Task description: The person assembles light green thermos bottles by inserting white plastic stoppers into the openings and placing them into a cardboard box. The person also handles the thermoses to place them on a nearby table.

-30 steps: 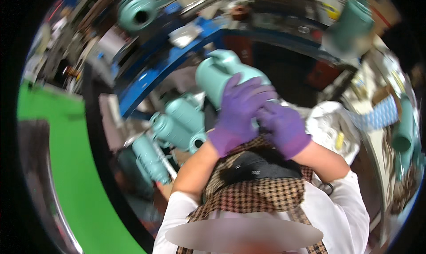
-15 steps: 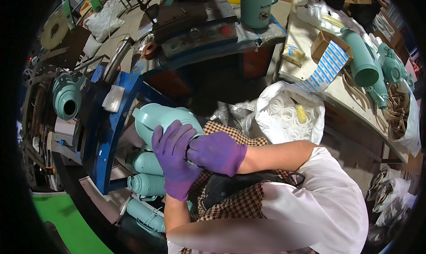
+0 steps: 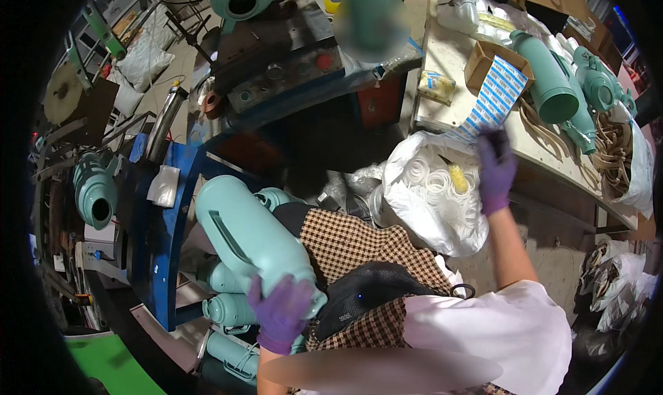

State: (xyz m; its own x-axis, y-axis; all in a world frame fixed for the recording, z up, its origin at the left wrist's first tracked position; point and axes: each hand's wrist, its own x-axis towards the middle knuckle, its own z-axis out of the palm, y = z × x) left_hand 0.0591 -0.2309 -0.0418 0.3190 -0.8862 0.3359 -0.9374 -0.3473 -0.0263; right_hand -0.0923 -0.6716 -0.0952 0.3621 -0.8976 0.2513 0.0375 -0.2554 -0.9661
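A: Setting?
B: Cluttered workshop; grey floor [image 3: 552,274] right of your R wrist, green floor patch [image 3: 110,364] well left of your L fingers.

A: L hand?
B: Your L hand [image 3: 282,312], purple glove, grips the near end of a teal jug [image 3: 259,236], fingers bent over its side, bit blurred. Jug's tilted, body running up & left from those fingers, handle showing.

A: What's near it?
B: Checked apron [image 3: 366,236] & black mesh item [image 3: 373,295], both right of L fingers. More teal jugs [image 3: 231,309] lie left of 'em, partly hidden.

A: R hand?
B: Your R hand [image 3: 496,170], same glove, is stretched out w/ fingertips at the low end of a blue-&-white label sheet [image 3: 496,94]. Too blurred: can't tell if fingers are open or closed, or touching it. White bag [image 3: 445,242] of white rings [image 3: 438,205] sits just left of 'em.

A: Farther?
B: Past R fingertips, cardboard box [image 3: 480,67] on a pale table [image 3: 436,56], w/ teal cylinder [image 3: 549,81] to its right. Beyond L fingers, blue frame [image 3: 166,271]; way past that, machine panel [image 3: 290,77] w/ red button [image 3: 324,61], then yellow tape roll [image 3: 333,3].
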